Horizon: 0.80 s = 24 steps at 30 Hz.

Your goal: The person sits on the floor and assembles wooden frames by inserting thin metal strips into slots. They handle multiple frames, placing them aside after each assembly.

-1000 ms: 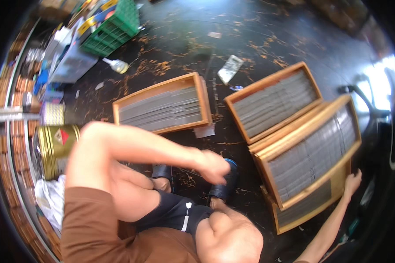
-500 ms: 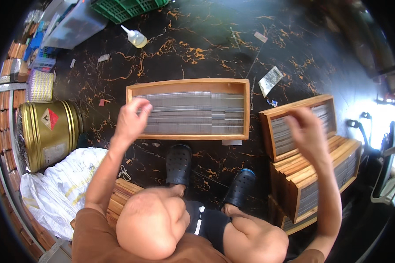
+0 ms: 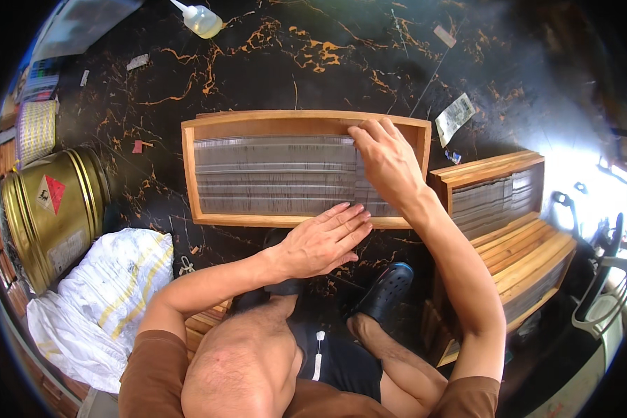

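In front of me lies a long wooden tray (image 3: 296, 221) packed with rows of thin grey strips (image 3: 272, 164). My left hand (image 3: 320, 240) reaches across its near edge, fingers stretched out, the fingertips over the strips at the lower right. At the tray's right part is my right hand (image 3: 390, 157), its fingers bent and close together near the far wall. Whatever those fingers hold, if anything, is hidden. My right forearm covers part of the tray's right end.
To the right stand stacked wooden trays (image 3: 522, 247) with similar grey strips. A gold metal drum (image 3: 56, 216) and a white sack (image 3: 108, 299) are on the left. Beyond the tray, a squeeze bottle (image 3: 203, 22) and a printed paper (image 3: 455, 122) lie on the dark floor.
My left hand has moved right, from the tray's left end to its near edge. My right hand has gone left from above the stacked trays to the tray. The view has shifted closer.
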{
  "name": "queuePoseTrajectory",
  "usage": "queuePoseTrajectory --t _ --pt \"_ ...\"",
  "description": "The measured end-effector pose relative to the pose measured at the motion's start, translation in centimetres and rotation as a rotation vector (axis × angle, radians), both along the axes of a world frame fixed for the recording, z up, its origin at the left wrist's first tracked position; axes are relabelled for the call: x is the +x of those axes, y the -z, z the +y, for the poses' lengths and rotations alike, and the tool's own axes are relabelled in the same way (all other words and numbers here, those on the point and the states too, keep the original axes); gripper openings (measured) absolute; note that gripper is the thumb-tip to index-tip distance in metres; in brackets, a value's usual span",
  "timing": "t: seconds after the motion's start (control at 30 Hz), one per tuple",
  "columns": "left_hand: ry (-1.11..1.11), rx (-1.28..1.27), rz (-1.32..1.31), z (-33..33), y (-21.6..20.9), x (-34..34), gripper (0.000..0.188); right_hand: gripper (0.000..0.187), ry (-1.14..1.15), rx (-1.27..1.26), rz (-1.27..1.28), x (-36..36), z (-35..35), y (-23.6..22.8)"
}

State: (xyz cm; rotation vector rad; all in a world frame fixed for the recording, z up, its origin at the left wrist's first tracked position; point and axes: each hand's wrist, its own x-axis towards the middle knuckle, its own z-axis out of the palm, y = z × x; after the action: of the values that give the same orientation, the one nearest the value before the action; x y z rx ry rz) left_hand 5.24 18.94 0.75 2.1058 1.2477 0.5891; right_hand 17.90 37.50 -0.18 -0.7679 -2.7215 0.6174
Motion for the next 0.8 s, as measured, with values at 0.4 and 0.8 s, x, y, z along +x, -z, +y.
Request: queuePoseTrajectory --t 0.4,0.8 --pt "-0.175 -0.040 -0.305 -0.1 0.7 -0.1 0.043 0.015 0.172 -0.523 -0.045 -0.8 1.5 -3.6" --pt "-0.440 -0.406 -0.712 3.5 -1.7 -2.1 0.021 0.018 0.131 -0.323 0.308 2.7 -6.1 -7.4"
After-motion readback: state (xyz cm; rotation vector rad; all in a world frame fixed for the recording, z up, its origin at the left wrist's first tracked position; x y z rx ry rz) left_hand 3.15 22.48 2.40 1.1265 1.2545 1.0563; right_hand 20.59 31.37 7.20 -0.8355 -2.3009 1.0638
